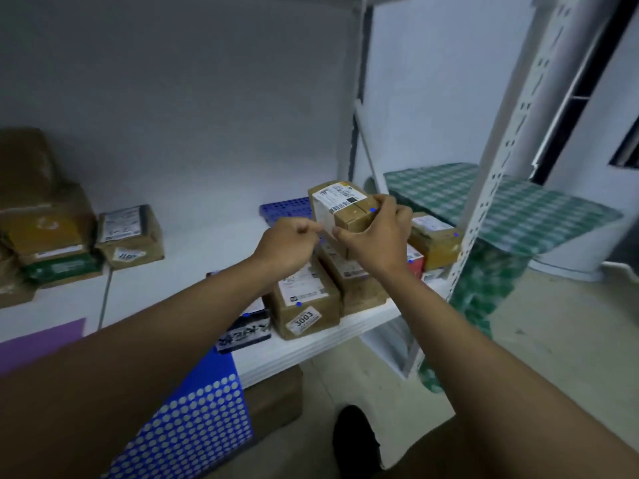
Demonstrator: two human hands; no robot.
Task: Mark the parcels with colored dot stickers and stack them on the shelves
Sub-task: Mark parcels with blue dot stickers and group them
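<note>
On the white shelf [193, 281] of a metal rack, against a pale wall [179, 98], cardboard parcels sit in groups. At about 1 o'clock from centre, the right hand [377, 236] grips a small box [345, 205], thumb below and fingers curled over its far edge, holding it tilted above the parcels at the shelf's right end. A white shipping label covers its top, and a blue dot sticker [372, 209] sits just beside the fingertips. The left hand [287, 247] is at the box's near corner, fingers curled in; whether it pinches anything I cannot tell. Below it lies a long parcel [304, 305] numbered 3003. At 9 o'clock stands another stack of boxes [45, 233]. At 7 o'clock hangs a blue sticker sheet [193, 416]. Past the perforated upright [511, 140], at 3 o'clock, a green checked cloth [518, 205] covers a table.
</note>
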